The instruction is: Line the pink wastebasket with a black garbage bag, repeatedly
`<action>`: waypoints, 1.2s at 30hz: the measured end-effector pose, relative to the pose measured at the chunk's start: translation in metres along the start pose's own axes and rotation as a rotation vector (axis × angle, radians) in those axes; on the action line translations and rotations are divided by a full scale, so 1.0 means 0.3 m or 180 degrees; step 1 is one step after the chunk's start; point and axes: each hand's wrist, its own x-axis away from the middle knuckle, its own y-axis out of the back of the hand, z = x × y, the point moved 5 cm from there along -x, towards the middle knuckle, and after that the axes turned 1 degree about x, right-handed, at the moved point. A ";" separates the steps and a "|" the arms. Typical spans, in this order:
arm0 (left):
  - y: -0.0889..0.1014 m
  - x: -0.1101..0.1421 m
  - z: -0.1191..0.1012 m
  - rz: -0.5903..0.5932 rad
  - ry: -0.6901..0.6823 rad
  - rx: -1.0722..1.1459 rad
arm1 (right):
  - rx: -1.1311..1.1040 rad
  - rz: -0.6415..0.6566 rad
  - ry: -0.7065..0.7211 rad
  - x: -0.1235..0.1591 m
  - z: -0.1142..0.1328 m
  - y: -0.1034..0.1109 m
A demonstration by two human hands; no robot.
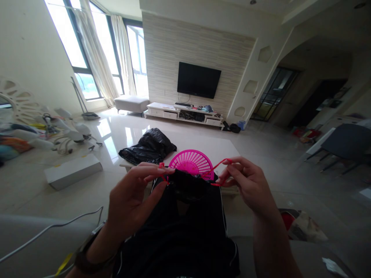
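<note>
I hold a black plastic bag (188,187) over my lap by its red drawstring. My left hand (136,197) pinches the left end of the red drawstring (161,166) between thumb and fingers. My right hand (246,181) pinches the right loop of the drawstring (220,164), pulled out taut. Just beyond the bag stands a pink plastic basket (191,162) on a white low table (214,148). A second black bag (149,148) lies crumpled at the table's left end.
A white flat box (72,170) lies on the glossy floor at left, near a pile of toys and clutter (34,131). A white cable (58,224) runs across the sofa by my left arm. TV stand (182,112) at the far wall; grey chair (344,144) at right.
</note>
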 end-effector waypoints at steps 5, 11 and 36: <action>-0.014 0.006 0.040 0.0030 0.0414 0.0224 | -0.0273 -0.0206 0.0123 -0.059 0.053 -0.018; -0.023 -0.019 0.037 -0.0145 0.0596 0.0559 | -0.0269 0.0105 0.0060 -0.062 0.008 -0.051; -0.110 -0.074 0.048 0.0152 0.0806 0.0829 | 0.0521 0.1778 -0.0256 -0.055 0.017 -0.224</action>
